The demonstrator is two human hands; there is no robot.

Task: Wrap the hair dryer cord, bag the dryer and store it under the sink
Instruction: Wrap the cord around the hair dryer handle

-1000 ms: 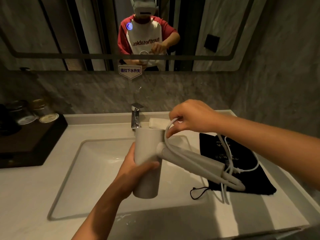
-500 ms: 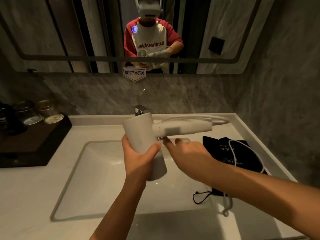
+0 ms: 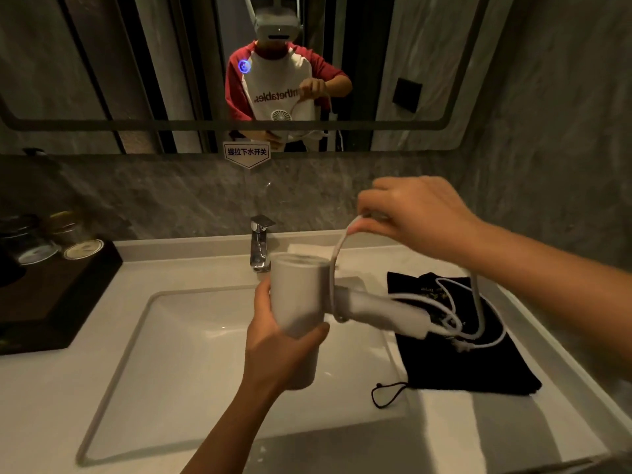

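Observation:
A white hair dryer [image 3: 297, 295] is held upright over the sink, its barrel gripped from below by my left hand [image 3: 277, 340]. Its handle [image 3: 379, 309] points right, toward the bag. My right hand [image 3: 417, 217] is raised above the handle and pinches the white cord [image 3: 337, 254]. The cord loops once around the base of the handle, and the rest hangs in loose loops [image 3: 478, 323] past the handle's end. A black drawstring bag [image 3: 461, 364] lies flat on the counter to the right of the sink, under the hanging cord.
The white sink basin [image 3: 178, 354] lies below the dryer, with a chrome faucet [image 3: 260, 244] behind. A dark tray [image 3: 51, 295] with jars stands at the left. A folded white towel [image 3: 307, 249] lies behind the dryer. The grey wall rises close at the right.
My right hand went under the handle and then up over it, carrying the cord around the handle's base. The handle swung from level back to pointing down right.

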